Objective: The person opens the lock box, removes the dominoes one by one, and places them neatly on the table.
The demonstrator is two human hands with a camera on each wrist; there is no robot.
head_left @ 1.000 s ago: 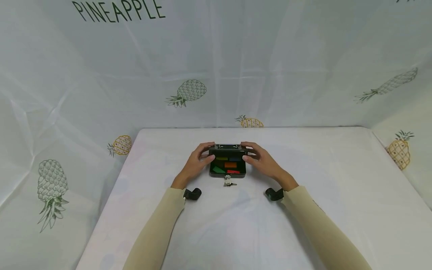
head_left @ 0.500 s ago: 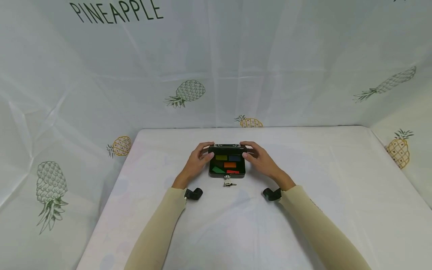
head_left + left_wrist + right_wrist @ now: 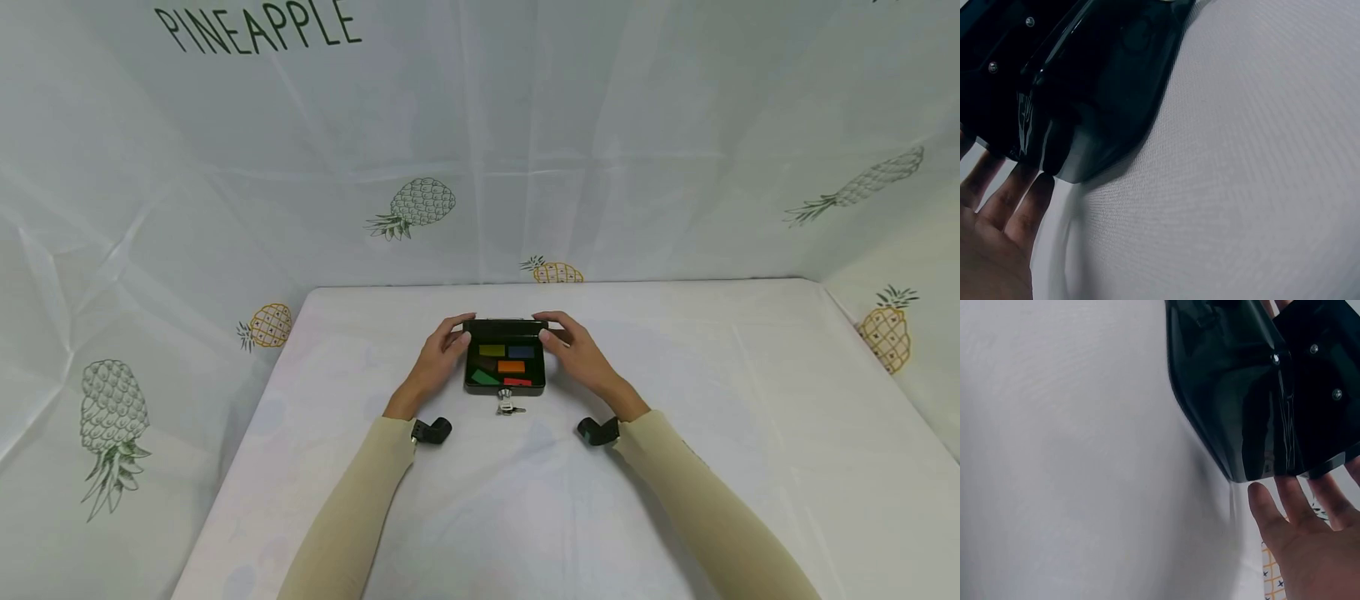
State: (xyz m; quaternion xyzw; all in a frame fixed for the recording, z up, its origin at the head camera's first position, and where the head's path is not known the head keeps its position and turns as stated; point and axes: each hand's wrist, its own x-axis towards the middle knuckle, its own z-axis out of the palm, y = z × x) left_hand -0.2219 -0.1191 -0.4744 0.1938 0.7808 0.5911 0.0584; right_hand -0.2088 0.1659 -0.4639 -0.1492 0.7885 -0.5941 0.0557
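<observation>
A small black cash box (image 3: 471,389) stands with its lid (image 3: 505,328) raised. Inside lie several coloured pieces, among them a yellow piece (image 3: 492,350), a blue piece (image 3: 521,352), an orange piece (image 3: 512,367), a green piece (image 3: 484,377) and a red piece (image 3: 517,382). My left hand (image 3: 432,360) holds the lid's left end, thumb in front and fingers behind. At the opposite end my right hand (image 3: 588,360) grips it the same way. Both wrist views show fingers at the dark lid corners. Keys (image 3: 507,408) hang from the front lock.
A white cloth covers the table (image 3: 480,517) around the box. Behind it rises a pale curtain (image 3: 637,167) printed with pineapples. A dark wrist camera (image 3: 432,431) sits at the left cuff, another dark wrist camera (image 3: 597,431) at the right.
Both hands have tipped the lid farther back. Its handle has swung almost out of sight, and more of the yellow and blue pieces shows. The box base has stayed in place.
</observation>
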